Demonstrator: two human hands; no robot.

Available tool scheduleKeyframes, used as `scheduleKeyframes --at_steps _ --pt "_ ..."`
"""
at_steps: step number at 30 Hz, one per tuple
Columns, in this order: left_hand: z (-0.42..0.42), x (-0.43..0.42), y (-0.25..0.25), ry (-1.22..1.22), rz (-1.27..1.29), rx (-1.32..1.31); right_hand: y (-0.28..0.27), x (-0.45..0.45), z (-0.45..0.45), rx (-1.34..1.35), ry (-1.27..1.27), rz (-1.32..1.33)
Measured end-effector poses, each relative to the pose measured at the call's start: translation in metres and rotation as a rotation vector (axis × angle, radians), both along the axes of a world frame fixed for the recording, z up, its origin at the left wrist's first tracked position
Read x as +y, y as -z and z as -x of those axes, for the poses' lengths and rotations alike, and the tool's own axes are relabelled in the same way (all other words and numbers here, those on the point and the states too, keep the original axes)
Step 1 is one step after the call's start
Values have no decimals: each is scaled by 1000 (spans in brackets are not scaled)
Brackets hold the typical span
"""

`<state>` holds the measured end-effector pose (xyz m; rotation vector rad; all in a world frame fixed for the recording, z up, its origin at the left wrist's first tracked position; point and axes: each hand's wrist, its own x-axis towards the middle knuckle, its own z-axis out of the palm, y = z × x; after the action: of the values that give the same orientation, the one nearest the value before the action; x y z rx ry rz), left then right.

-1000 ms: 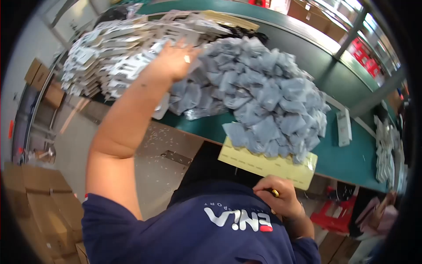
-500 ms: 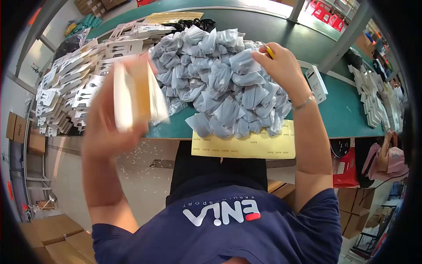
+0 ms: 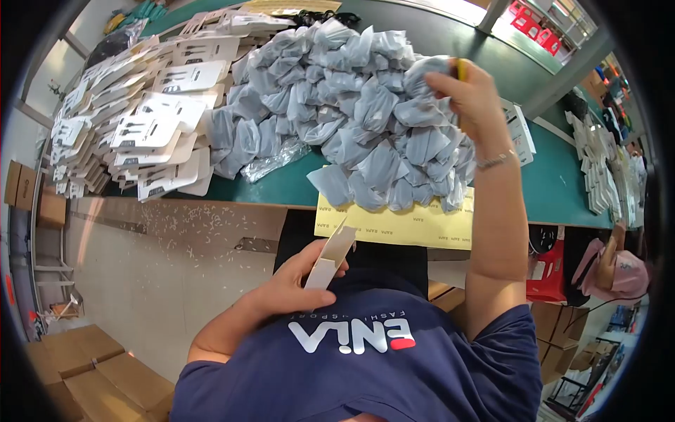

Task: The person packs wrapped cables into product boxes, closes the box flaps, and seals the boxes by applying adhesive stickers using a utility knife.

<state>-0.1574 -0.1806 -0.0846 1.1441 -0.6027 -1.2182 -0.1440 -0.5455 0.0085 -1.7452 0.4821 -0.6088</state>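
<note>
In front of my shirt, my left hand (image 3: 299,281) is closed around a small white box (image 3: 334,257), tilted, with its flaps standing open at the far end. My right hand (image 3: 474,98) is at the upper right of a heap of grey plastic-wrapped packets (image 3: 376,102). Its thumb and fingers pinch one grey packet (image 3: 425,74) at the heap's edge. A thin yellow tool (image 3: 462,70) is also tucked in that hand; its kind is mostly hidden by the fingers.
Flat white printed boxes (image 3: 165,119) are piled left of the packets on the green table (image 3: 555,176). Yellow printed paper (image 3: 394,228) lies under the heap's front. A clear plastic bag (image 3: 274,160) sits beside it. Another person (image 3: 619,271) is at the far right.
My left hand has come down from over the table toward my body with the white box, now open-ended. My right hand has shifted slightly right and now grips a grey packet.
</note>
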Motion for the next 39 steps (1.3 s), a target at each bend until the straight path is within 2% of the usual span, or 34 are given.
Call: scheduleKeyframes --at_steps 2,4,7,9,12,14,20,24,25,29,31,32,34,35,39 --pt "-6 -6 -1 -55 -53 76 -16 14 20 -49 10 -36" --pt "-20 -11 9 -9 155 219 -25 39 48 -141 -71 -170" --pt "-28 -22 11 16 180 313 -18 86 79 -114 -318 -212" --pt "-29 -30 11 89 225 393 -15 122 82 -154 -313 -208" --pt "-25 -34 8 92 227 455 19 137 82 -255 -379 -111" --pt "-23 -36 6 84 233 511 26 138 86 -122 -464 300" --pt "-17 -34 6 152 284 510 36 144 97 -205 -450 634" --pt "-10 -23 0 81 67 441 55 146 105 -62 -579 305" --pt "-11 -19 3 99 65 446 57 146 108 -54 -562 306" --pt "-21 -3 19 55 -72 119 63 146 114 90 -743 68" --pt "-3 -12 -12 -188 -178 -56 63 152 117 16 -610 92" --pt "1 -12 -15 -163 -165 -60 63 157 119 -58 -495 110" --pt "10 -17 -16 -410 67 -189 62 162 122 -203 -265 163" --pt "11 -22 -15 -388 87 -186 64 161 123 -200 -243 183" --pt "17 -33 -14 -568 159 -430 82 164 119 -334 -362 68"
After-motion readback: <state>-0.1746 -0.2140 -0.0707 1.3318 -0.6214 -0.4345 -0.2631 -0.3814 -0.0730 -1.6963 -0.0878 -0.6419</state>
